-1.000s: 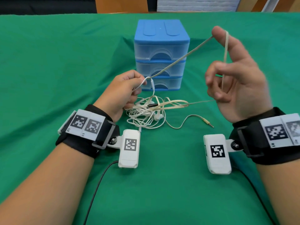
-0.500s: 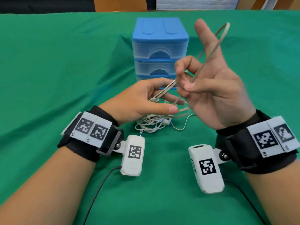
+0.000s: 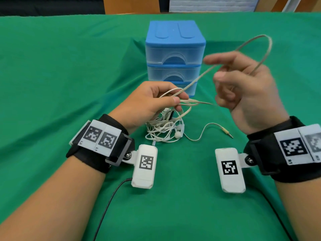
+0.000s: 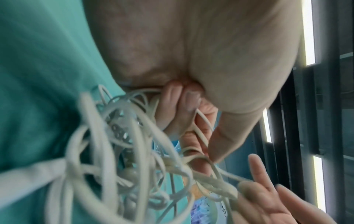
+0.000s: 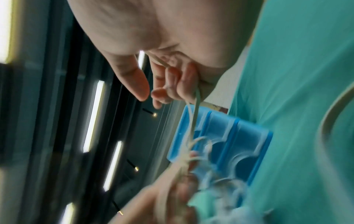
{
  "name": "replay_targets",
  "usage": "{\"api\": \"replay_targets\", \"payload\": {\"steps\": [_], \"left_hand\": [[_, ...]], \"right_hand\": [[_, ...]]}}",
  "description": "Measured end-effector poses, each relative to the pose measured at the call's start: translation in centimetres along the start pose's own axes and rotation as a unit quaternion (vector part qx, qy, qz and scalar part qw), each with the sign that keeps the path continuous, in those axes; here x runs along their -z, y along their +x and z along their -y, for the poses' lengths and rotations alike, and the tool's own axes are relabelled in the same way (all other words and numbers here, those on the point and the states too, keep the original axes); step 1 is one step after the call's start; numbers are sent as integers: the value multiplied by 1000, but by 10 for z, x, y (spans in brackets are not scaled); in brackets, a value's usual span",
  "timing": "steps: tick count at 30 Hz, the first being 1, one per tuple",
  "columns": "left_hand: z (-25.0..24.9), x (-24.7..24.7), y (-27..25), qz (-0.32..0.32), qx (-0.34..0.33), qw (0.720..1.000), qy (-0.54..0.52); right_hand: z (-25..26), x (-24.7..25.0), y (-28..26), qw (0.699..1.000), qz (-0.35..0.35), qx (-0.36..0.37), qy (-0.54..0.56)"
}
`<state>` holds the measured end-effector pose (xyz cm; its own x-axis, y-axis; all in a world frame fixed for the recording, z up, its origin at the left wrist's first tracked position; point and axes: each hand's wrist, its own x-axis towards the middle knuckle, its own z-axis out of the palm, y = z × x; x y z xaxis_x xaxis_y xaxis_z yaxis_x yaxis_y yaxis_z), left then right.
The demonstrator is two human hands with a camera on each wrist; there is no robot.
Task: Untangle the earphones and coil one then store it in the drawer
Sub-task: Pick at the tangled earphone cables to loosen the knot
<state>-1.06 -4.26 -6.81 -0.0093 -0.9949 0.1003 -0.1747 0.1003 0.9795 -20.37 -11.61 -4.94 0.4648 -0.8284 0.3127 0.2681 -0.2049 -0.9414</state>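
Observation:
A tangle of white earphones (image 3: 165, 131) lies on the green cloth, below my left hand (image 3: 179, 99). That hand pinches several loops of a beige earphone cable (image 3: 196, 80) between thumb and fingers; the left wrist view shows the strands (image 4: 201, 133) under the thumb. My right hand (image 3: 212, 69) is raised to the right, its lower fingers curled round the same cable (image 5: 193, 115). A wide loop (image 3: 267, 47) arcs above it. The beige jack plug (image 3: 227, 133) lies loose on the cloth. The blue three-drawer unit (image 3: 175, 49) stands behind, all drawers closed.
The green cloth (image 3: 69, 75) covers the whole table. A black lead (image 3: 111, 200) runs from the left wrist camera toward me. The drawer unit (image 5: 226, 144) is close behind both hands. Bare cloth spreads to the left and right of it.
My right hand has moved right, away from the left hand, pulling the beige cable into a wider loop. The left hand keeps its pinch over the tangle.

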Motion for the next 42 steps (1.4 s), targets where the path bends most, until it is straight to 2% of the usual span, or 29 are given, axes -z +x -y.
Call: {"api": "replay_targets", "payload": {"steps": [4,11,13,16,18,24,29,38,42], "left_hand": [[0,-3,0,-19,-30,999,-16],[2,-3,0,-24,-48,998,21],[1,-3,0,-21,-45,999,20],[2,-3,1,-21,-36,999,14],[4,-2,1,-22,-33,999,27],[6,7,3,-30,-5,999,-15],[6,8,3,-35,1,999,-33],[13,14,6,-81,-11,994,-73],[17,18,6,-93,-17,990,-107]], "right_hand": [[-11,-2,-4,973,89,-7,-214],[-14,2,-4,940,131,-30,-314],[-15,1,-4,947,139,-45,-287],[-13,-1,-3,986,106,-51,-118],[-9,0,-1,997,68,-46,-11],[3,20,7,977,-20,6,212],[-3,24,9,972,-73,2,223],[-9,17,7,976,-55,-51,207],[-16,9,6,986,-52,-109,118]]}}
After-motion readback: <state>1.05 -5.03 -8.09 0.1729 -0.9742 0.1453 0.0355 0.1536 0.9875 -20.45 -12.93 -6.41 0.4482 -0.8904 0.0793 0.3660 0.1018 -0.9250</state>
